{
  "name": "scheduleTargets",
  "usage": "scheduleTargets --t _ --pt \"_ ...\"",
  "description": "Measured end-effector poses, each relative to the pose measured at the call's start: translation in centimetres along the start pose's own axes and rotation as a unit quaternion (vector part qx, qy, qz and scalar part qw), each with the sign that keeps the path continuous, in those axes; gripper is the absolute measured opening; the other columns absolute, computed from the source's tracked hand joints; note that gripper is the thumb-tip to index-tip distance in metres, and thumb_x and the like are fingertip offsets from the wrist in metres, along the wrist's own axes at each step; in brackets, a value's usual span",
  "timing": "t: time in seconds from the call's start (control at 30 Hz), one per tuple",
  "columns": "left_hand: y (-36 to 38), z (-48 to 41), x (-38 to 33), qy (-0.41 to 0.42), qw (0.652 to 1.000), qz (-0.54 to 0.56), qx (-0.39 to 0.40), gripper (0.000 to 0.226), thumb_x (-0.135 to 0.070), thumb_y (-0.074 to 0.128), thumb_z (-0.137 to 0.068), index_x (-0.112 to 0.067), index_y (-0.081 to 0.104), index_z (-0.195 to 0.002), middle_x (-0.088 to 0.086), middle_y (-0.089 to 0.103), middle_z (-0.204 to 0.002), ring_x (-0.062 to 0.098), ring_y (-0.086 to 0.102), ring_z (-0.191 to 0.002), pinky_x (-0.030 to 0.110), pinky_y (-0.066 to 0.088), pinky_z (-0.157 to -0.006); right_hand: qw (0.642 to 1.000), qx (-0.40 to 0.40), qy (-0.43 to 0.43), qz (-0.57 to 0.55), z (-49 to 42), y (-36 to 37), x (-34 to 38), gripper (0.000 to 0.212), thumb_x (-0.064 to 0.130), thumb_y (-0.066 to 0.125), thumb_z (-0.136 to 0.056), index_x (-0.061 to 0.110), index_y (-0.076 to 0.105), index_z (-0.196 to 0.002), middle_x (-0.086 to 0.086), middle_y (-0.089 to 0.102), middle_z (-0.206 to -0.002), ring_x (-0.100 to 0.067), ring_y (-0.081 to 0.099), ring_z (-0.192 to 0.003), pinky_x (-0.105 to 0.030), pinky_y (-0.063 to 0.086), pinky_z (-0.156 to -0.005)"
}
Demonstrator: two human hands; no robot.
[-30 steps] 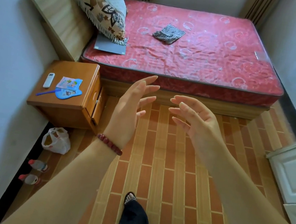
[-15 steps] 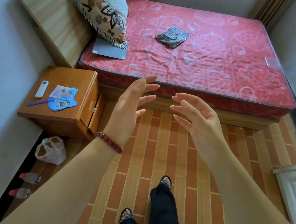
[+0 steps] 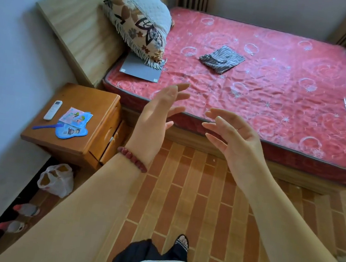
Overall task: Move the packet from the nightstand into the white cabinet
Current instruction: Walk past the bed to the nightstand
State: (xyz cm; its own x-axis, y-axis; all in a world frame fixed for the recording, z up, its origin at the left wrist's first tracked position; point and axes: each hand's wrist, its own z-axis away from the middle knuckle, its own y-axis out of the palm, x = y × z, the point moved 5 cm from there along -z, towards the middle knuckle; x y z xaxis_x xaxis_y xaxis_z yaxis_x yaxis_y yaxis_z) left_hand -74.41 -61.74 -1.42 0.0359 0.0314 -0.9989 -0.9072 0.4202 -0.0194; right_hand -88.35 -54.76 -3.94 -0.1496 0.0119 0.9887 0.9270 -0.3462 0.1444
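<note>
A colourful flat packet lies on top of the wooden nightstand at the left, partly over a blue hand fan. My left hand is raised in mid-air to the right of the nightstand, fingers spread, holding nothing; a red bead bracelet sits on its wrist. Beside it my right hand is also lifted with fingers apart and empty. Both hands are well apart from the packet. The white cabinet is out of view.
A white remote lies beside the packet. A red mattress bed fills the back, with a pillow, a grey sheet and a striped cloth. A plastic bag and slippers lie below the nightstand.
I have stepped forward and the view has swung left: the white cabinet at the right has left the frame and the nightstand is nearer. Both hands stay raised and empty.
</note>
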Motion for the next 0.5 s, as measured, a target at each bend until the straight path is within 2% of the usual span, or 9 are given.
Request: scheduleTargets --t 0.2,0.4,0.5 --pt "0.0 -3.5 0.8 -0.013 0.999 0.006 -0.034 0.045 -0.059 0.032 -0.081 -0.040 0.059 -0.113 -0.013 0.063 -0.119 0.007 0.058 -0.111 0.052 0.032 -0.103 1.000 0.022 0.019 -0.005 -4.1 -1.3 -0.7 0.015 0.034 0.065 -0.074 0.033 0.071 -0.088 0.009 0.070 -0.103 -0.014 0.067 -0.102 -0.036 0.051 -0.096" --pt "-0.9 -7.5 1.3 -0.001 0.998 -0.014 -0.054 0.041 -0.058 0.032 -0.084 -0.043 0.059 -0.112 -0.015 0.063 -0.118 0.005 0.058 -0.110 0.047 0.034 -0.099 0.999 0.045 0.016 0.002 -8.8 -1.0 -0.7 0.014 0.036 0.067 -0.073 0.036 0.072 -0.086 0.012 0.072 -0.099 -0.010 0.068 -0.099 -0.034 0.051 -0.094" --pt "-1.9 -10.5 1.3 0.002 0.998 -0.004 -0.061 0.040 -0.058 0.032 -0.084 -0.044 0.060 -0.109 -0.014 0.064 -0.117 0.006 0.058 -0.109 0.044 0.035 -0.095 0.998 0.057 0.012 0.006 -11.9 -0.3 -0.6 0.023 0.044 0.069 -0.067 0.035 0.072 -0.088 0.011 0.072 -0.102 -0.011 0.068 -0.100 -0.030 0.052 -0.090"
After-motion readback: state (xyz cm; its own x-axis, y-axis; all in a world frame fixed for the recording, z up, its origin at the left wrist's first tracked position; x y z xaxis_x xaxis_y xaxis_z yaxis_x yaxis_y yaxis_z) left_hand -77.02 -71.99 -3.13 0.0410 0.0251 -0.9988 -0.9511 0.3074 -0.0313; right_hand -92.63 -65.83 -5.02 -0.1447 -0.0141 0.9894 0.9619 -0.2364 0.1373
